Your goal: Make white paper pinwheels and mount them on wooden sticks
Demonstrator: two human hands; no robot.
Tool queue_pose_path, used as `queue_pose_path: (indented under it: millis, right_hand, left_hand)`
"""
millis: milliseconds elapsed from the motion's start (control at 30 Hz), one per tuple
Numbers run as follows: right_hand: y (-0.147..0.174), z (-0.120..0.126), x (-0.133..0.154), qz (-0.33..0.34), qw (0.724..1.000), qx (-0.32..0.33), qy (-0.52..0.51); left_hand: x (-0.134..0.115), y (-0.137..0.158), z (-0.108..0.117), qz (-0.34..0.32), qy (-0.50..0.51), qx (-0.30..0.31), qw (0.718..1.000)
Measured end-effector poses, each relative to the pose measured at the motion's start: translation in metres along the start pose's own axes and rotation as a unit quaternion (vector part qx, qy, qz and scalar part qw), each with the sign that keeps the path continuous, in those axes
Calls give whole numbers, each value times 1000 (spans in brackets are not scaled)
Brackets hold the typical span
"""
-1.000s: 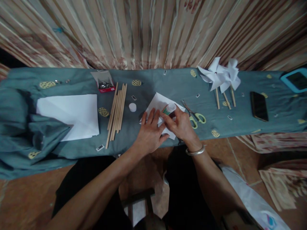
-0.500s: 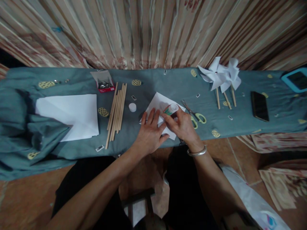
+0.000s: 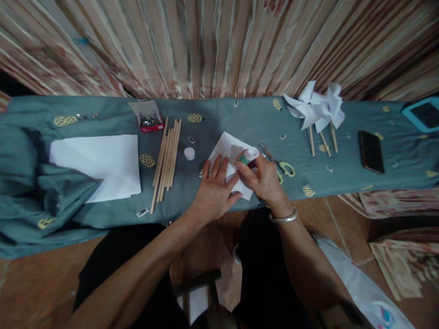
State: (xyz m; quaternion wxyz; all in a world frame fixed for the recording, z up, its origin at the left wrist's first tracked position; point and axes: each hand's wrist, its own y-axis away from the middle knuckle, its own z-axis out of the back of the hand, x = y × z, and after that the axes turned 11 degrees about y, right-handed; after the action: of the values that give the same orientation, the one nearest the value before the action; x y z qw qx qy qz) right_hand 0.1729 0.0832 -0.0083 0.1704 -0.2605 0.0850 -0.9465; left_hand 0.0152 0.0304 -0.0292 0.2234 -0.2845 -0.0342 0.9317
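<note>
– Gripping what, on the right?
– Pinching a glue stick (image 3: 247, 156) between thumb and fingers of the right hand (image 3: 265, 180). White tube, green on the label, tilted over the paper.
– Touching the sheet with its lower end?
– Impossible to say; hidden behind the fingers. Worn at that wrist, nearest of all: a silver bangle (image 3: 284, 218).
– And with the left hand (image 3: 212, 194)?
– Holding nothing. Laid flat on the paper (image 3: 224, 145), fingers spread, thumb stretched out toward the near corner. White, that sheet, with folded edges, lying askew in front of the body, under both hands.
– Next, a little farther out?
– To the right, just beside the paper: scissors (image 3: 287, 169) with yellow-green handles, partly behind the right hand. To the left, near the paper: a round white cap (image 3: 189, 153). Beyond that, a bundle of wooden sticks (image 3: 173, 160), then a stack of white sheets (image 3: 116, 157), partly covered by bunched cloth (image 3: 212, 119). Teal, with yellow pineapples. Well to the right: a dark phone (image 3: 371, 153).
– Toward the far edge?
– Behind the sticks, a small red box (image 3: 151, 128), lid up, with shiny metal bits inside. At the right, white pinwheels (image 3: 310, 107) on sticks, and farther over, a blue-framed device (image 3: 408, 112).
– Last of all?
– Hanging behind everything, a pleated, striped curtain (image 3: 206, 45).
</note>
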Motion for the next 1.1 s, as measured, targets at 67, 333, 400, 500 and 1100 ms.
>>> queue_pose_path:
  millis: [67,333,400,500,1100]
  right_hand:
    - [-1,0,-1,-6,1000,0,-3]
    - [-4,-2,-2,-8,1000,-19,1]
    - [-4,-3,-1,-5,1000,-28,6]
    - [-4,-4,1,1,999,-48,12]
    - [-10,7,-7,-239,765,-106,-589]
  left_hand:
    - [0,0,0,-1,1,-3,1000]
    - [-1,0,1,-6,4,-5,1000]
    - [0,0,0,-6,5,-8,1000]
    - [0,0,-1,-5,2,-8,1000]
    - [0,2,11,-37,1,-43,998]
